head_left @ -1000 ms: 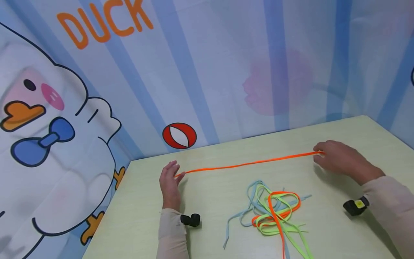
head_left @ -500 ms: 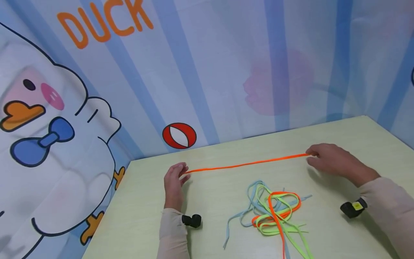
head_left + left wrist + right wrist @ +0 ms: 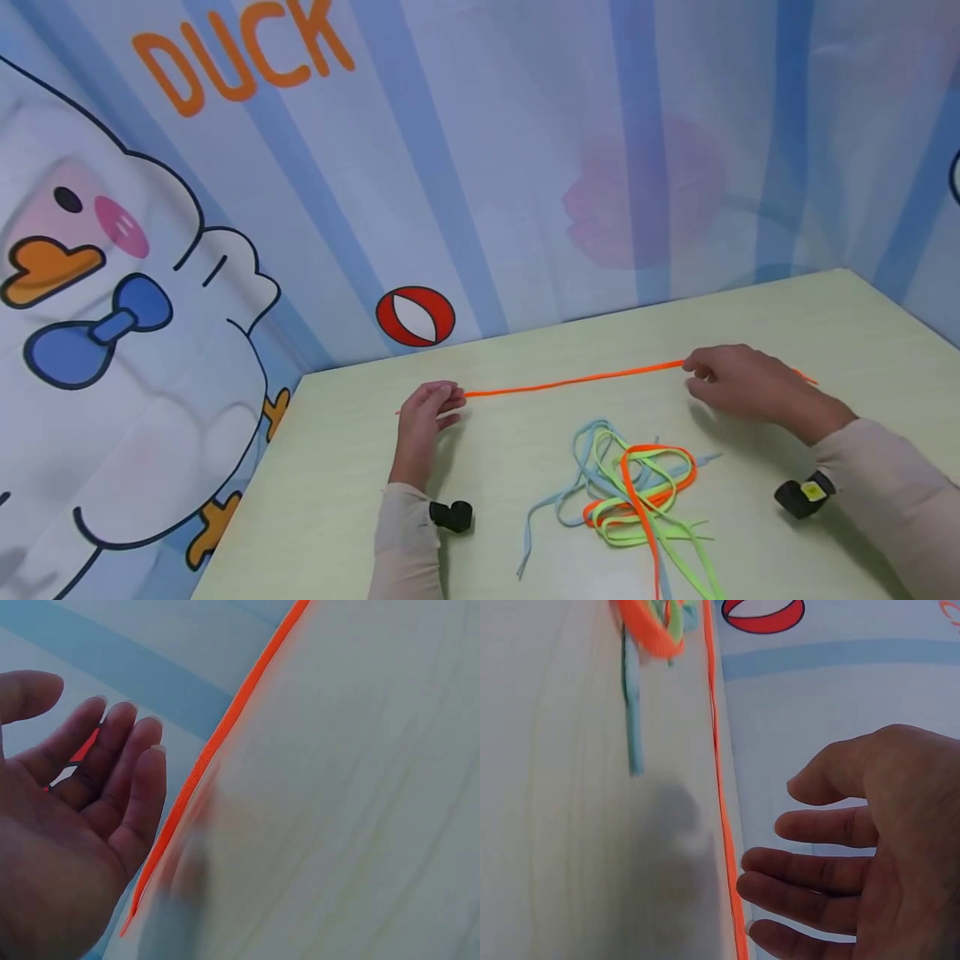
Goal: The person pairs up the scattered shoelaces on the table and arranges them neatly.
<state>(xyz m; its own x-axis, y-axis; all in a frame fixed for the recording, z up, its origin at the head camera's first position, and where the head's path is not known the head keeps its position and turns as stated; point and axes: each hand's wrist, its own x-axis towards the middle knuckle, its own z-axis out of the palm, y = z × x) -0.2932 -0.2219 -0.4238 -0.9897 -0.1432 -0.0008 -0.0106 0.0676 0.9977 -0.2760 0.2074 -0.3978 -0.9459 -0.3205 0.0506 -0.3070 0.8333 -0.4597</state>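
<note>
An orange shoelace (image 3: pixel 570 382) lies stretched nearly straight along the back of the table, its two ends showing past the hands. My left hand (image 3: pixel 423 425) hovers by its left part; in the left wrist view the relaxed, parted fingers hold nothing and the shoelace (image 3: pixel 199 769) runs past them. By the right part is my right hand (image 3: pixel 757 392). The right wrist view shows that hand's fingers apart and loosely bent, beside the shoelace (image 3: pixel 718 757) without gripping it.
A loose tangle of shoelaces sits nearer the front: light blue (image 3: pixel 527 533), lime green (image 3: pixel 705 560) and another orange lace (image 3: pixel 637 497). A printed cloth backdrop (image 3: pixel 517 167) stands behind the pale table (image 3: pixel 300 492). Both sleeves carry small black wrist cameras.
Both hands have moved inward along the orange shoelace, left hand rightward and right hand leftward. The lace's ends have come into view outside the hands. The tangle stays put.
</note>
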